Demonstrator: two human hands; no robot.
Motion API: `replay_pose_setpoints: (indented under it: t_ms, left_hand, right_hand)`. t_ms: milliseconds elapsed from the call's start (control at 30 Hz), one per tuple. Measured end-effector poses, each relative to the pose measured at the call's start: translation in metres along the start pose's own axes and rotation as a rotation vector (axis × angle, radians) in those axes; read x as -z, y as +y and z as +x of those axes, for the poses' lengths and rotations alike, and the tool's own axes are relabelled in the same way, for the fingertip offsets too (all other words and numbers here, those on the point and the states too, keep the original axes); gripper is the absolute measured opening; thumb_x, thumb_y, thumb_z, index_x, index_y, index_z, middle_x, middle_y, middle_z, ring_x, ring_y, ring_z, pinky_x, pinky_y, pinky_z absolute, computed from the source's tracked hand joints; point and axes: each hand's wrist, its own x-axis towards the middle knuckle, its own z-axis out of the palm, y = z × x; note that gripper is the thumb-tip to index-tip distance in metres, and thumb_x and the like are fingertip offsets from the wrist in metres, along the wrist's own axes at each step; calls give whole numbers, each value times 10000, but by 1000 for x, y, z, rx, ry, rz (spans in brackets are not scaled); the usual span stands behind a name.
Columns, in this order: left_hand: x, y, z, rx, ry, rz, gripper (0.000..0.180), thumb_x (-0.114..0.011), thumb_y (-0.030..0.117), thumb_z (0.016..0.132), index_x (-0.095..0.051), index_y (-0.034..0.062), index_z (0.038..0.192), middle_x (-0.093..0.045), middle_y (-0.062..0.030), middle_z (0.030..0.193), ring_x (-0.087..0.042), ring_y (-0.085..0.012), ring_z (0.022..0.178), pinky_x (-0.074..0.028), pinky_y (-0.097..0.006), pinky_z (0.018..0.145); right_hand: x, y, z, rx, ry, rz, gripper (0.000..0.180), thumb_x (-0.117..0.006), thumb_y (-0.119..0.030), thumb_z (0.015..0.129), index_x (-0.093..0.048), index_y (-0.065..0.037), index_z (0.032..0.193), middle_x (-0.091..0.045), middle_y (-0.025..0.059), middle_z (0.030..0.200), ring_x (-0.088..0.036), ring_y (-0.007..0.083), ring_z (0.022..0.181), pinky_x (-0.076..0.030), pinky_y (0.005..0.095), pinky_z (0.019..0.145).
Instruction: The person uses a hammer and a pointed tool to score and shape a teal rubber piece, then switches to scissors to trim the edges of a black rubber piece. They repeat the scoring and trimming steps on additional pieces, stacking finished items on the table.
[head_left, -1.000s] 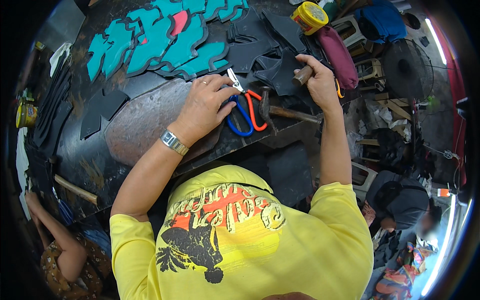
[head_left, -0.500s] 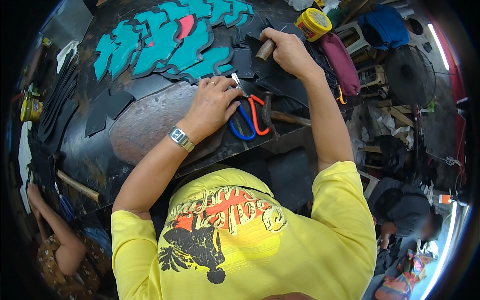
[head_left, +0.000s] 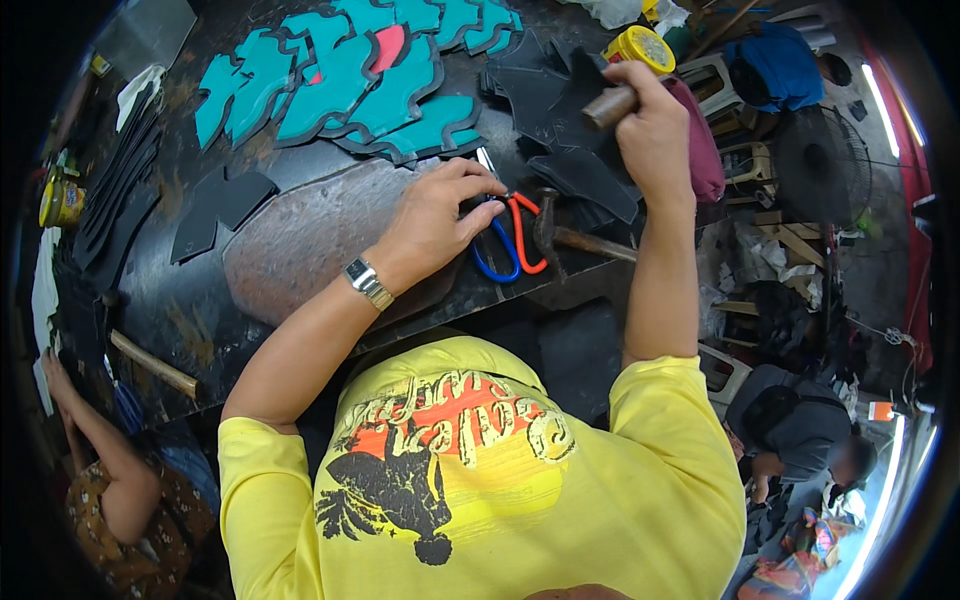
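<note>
My right hand [head_left: 655, 135] grips a wooden-handled tool [head_left: 610, 105], its thick round butt pointing left. The tool's working end is hidden by my fingers, so its kind is unclear. It is held over black cut sheet pieces [head_left: 535, 100], just below a yellow tub [head_left: 640, 48]. My left hand [head_left: 440, 215], fingers loosely apart and holding nothing, rests at the right part of a brown stone-like slab [head_left: 310, 235]. Its fingertips reach the scissors [head_left: 519, 235] with blue and orange-red handles. Beside them lies a hammer [head_left: 595, 243]. Teal pieces with dark edges [head_left: 330, 90] spread behind the slab.
Black pieces [head_left: 215, 215] lie left of the slab, with a wooden-handled tool [head_left: 155, 365] near the table edge. Another yellow tub [head_left: 62, 203] stands far left. A maroon bundle [head_left: 705, 155] is at the right edge. Other people are at lower left and right; a fan [head_left: 825, 165] stands right.
My right hand has moved right with the wooden-handled tool, away from the black pieces' middle. My left hand has shifted slightly right, its fingers still by the scissors.
</note>
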Motion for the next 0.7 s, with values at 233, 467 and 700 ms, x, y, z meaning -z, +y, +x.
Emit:
replay_pose_setpoints:
  t_ms: [233, 467, 700]
  left_hand:
    - [-14, 15, 21, 498, 161, -1349, 361, -520, 278, 1097, -545, 40, 1368, -662, -51, 1304, -634, -162, 1206, -504, -387, 1056]
    - [-4, 14, 21, 528, 71, -1123, 299, -489, 250, 1109, -579, 51, 1314, -686, -102, 1275, -696, -194, 1120, -572, -415, 973]
    - [-2, 34, 22, 461, 70, -1155, 380, -578, 321, 1075, -547, 30, 1317, -679, -86, 1197, -704, -158, 1051, -611, -382, 863]
  right_hand:
    - [9, -34, -54, -226, 44, 412, 167, -678, 50, 910, -664, -19, 1062, -600, -20, 892, -559, 71, 858, -475, 238, 779]
    - [-8, -40, -58, -255, 166, 665, 102, -740, -38, 926, -664, -37, 995, -576, -50, 841, -522, 54, 790, -442, 231, 701]
    - [-44, -50, -53, -44, 11, 94, 160, -746, -85, 887, -667, -72, 1025, -692, 153, 835, -675, 363, 813, -501, 402, 710]
